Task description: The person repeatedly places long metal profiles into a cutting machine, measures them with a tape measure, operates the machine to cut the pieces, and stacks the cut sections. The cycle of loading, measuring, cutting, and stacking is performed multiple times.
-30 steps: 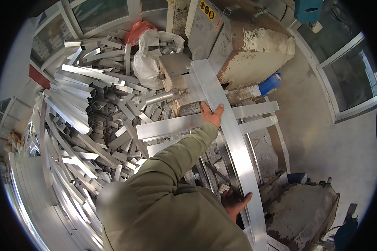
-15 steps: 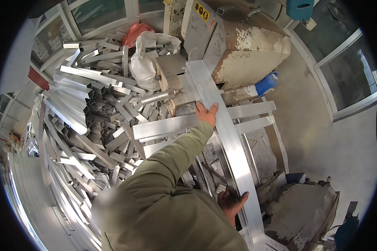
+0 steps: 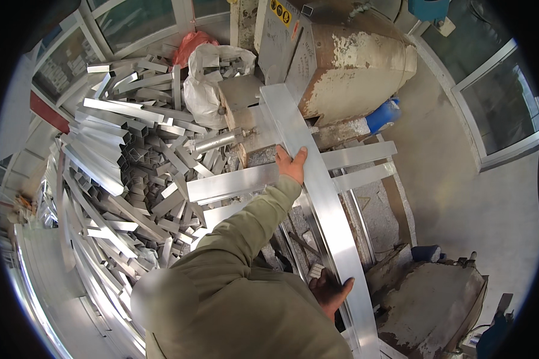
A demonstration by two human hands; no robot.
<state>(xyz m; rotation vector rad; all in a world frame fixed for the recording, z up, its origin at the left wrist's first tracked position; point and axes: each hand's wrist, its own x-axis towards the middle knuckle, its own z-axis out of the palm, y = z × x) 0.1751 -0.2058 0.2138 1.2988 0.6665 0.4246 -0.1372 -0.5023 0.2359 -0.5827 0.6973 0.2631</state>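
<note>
A long, wide silver aluminium profile (image 3: 332, 221) runs from the machine at the top down to the lower edge, lying across two shorter aluminium crossbars. My left hand (image 3: 291, 165) is closed on its left edge toward the far end, thumb on the upper face. Lower down, my right hand (image 3: 330, 294) grips the same left edge, thumb laid over it; its fingers are curled and partly in shadow, and my body hides that forearm. The longer crossbar (image 3: 230, 183) passes under the profile just below my left hand.
A worn, peeling machine housing (image 3: 356, 78) with a blue motor (image 3: 382, 117) stands beyond the profile's far end. Another worn housing (image 3: 428, 302) sits at lower right. Aluminium offcuts (image 3: 156, 158) are heaped at left, beside a white sack (image 3: 202, 99). A metal cylinder (image 3: 217, 142) juts toward them.
The whole view has shifted slightly. Both hands keep their grip at about the same places on the profile, which shows no clear movement against the machine.
</note>
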